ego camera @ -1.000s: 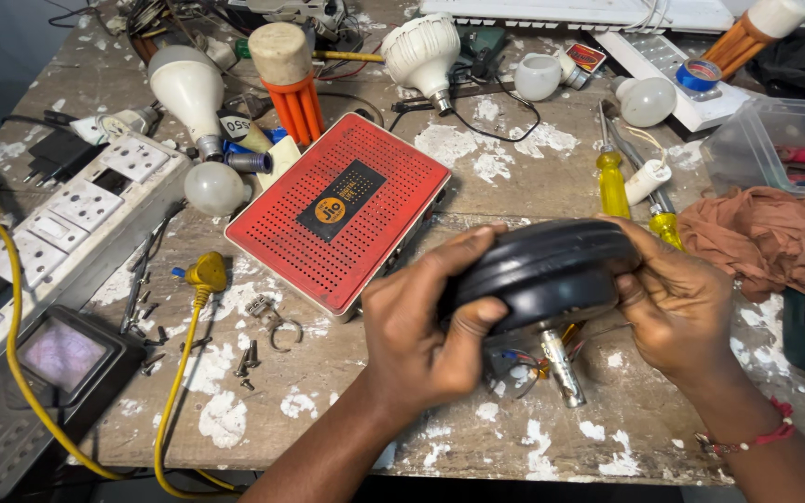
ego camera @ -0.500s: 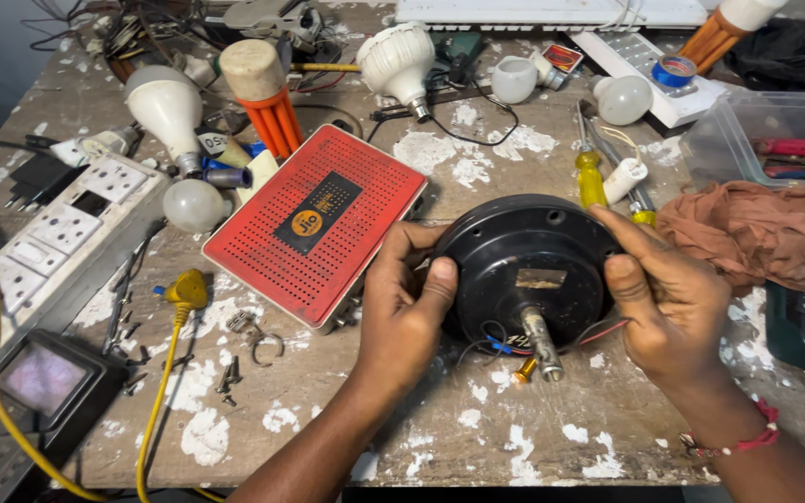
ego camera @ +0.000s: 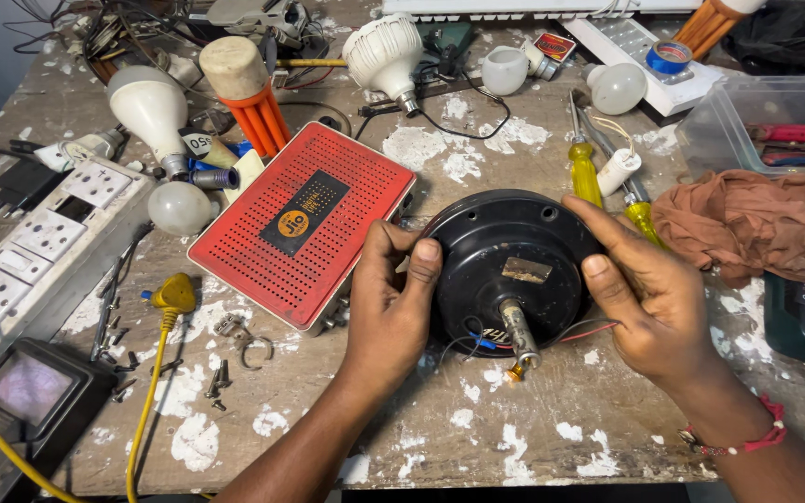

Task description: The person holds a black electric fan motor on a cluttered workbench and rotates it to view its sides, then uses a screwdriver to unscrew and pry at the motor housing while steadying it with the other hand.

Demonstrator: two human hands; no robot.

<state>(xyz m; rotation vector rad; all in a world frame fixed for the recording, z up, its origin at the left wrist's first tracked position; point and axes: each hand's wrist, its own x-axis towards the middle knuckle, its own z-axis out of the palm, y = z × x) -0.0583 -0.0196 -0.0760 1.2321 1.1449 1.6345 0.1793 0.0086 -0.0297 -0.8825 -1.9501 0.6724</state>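
Black round motor (ego camera: pixel 505 270) lies flat on the workbench (ego camera: pixel 533 438), shaft (ego camera: pixel 517 337) and thin wires pointing toward the person. 2 hands grip it at opposite edges. Left hand (ego camera: pixel 388 312): fingers (ego camera: pixel 386 244) curled over the left rim, thumb pressed on the top face. Right hand (ego camera: pixel 649 298): fingers spread along the right rim, thumb laid on the face near the centre. Red perforated box (ego camera: pixel 305 224) sits just beside the motor on its left. Yellow-handled screwdrivers (ego camera: pixel 585 172) lie behind it, brown cloth (ego camera: pixel 757 224) to its right.
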